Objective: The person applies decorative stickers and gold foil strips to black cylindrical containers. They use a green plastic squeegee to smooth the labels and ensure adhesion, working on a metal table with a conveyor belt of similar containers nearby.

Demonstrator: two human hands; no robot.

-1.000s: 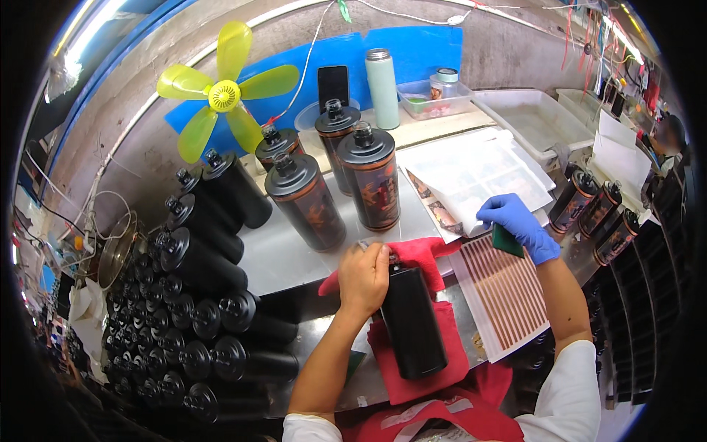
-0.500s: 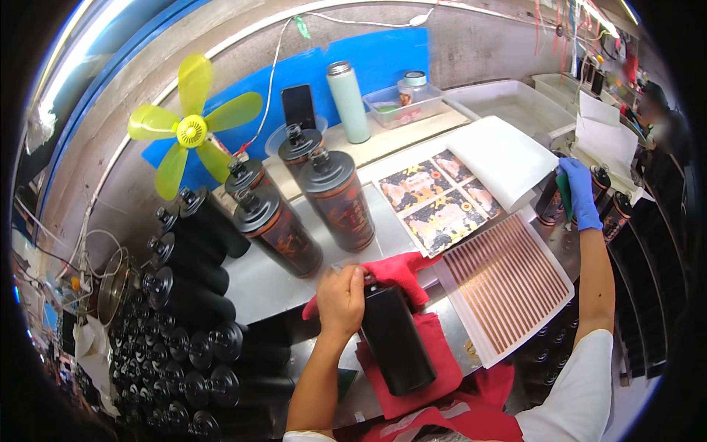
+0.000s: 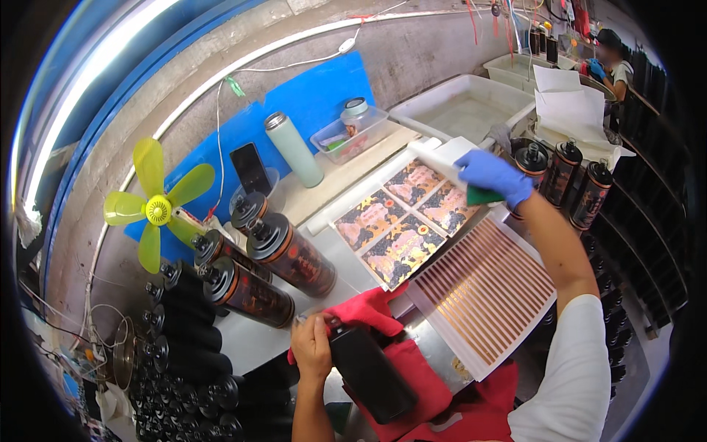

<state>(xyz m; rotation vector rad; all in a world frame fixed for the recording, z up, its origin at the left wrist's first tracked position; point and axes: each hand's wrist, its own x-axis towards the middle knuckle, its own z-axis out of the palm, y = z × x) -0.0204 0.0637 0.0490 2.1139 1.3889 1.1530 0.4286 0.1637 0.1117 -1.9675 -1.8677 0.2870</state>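
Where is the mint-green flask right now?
In the head view, the mint-green flask stands above and left of centre, before the blue panel, between the black phone and the clear rectangular box.

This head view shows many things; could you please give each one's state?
Left hand: closed at black bottle's neck
Right hand: gloved, closed on green pad
Black bottle: tilted, on red cloth
White sheet: curled back
Printed sheet: face up
Striped sheet: flat
Decorated bottles: upright
Phone: propped, screen dark
Flask: upright; cap unclear
Jar: lidded
Clear tub: open
Fan: blades unblurred; whether running, unclear
Tube light: lit
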